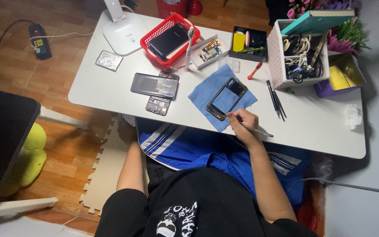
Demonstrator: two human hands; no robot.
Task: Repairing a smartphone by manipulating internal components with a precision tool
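One hand is working: the right hand (242,120) pinches a thin metal tool (255,130) pen-style beside the phone frame (227,98), cushioned on a blue cloth (202,94); left hand hidden under the table (312,127).

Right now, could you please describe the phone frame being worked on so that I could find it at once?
On the white table, look for the blue cloth near the front edge. The phone frame lies tilted on it, just above the right hand holding a thin metal tool. Unlike the dark phone parts to its left, it is hollow, showing cloth through it.
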